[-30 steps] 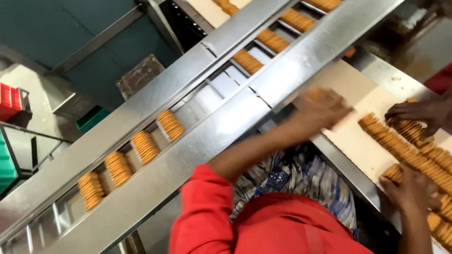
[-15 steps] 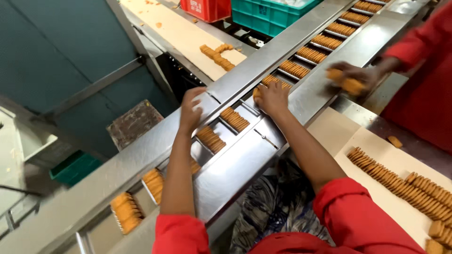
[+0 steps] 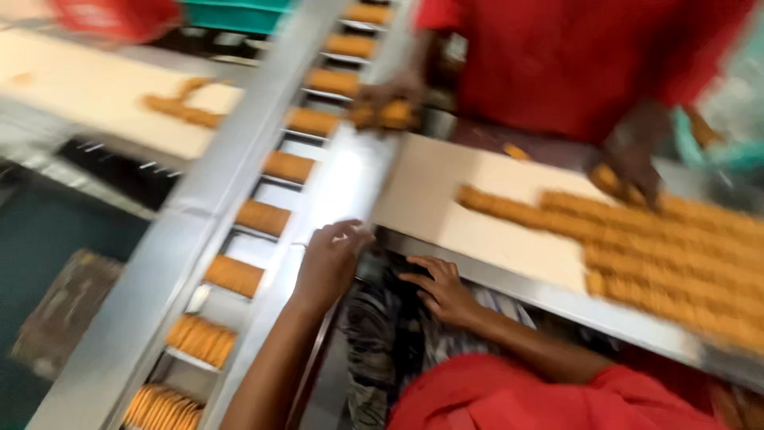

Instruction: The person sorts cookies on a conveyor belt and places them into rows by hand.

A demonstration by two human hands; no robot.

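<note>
Fingers [image 3: 350, 236] of the worker's left hand [image 3: 330, 267] curl loosely over the steel rail [image 3: 334, 199] of a biscuit line, holding nothing; the tips rest on the metal beside the channel where short stacks of biscuits [image 3: 235, 275] ride in separate pockets. From the head camera, the only view, the frame is smeared by motion, so fine detail is lost.

The right hand [image 3: 442, 291] lies lower, palm down, fingers slightly spread and touching the underside edge of the pale feed table [image 3: 430, 199] or the patterned cloth below it; which of the two cannot be told. It too is empty.

Long rows of loose biscuits [image 3: 668, 255] lie across the table to the right, well apart from both hands. The nearest pocketed stack sits just left of the left hand, across the rail.

Across the line, a co-worker in a red shirt [image 3: 573, 56] grips a short stack [image 3: 386, 115] over the rail with one hand, while the other hand [image 3: 633, 163] presses on the table's rows. A second pale belt [image 3: 95, 95] with scattered biscuits runs on the far left, and a green crate [image 3: 247, 12] stands beyond it.

To work this station well, a watcher would judge, a stack should be squeezed from both ends, kept on edge, and set squarely into a pocket without dragging on the rail.
</note>
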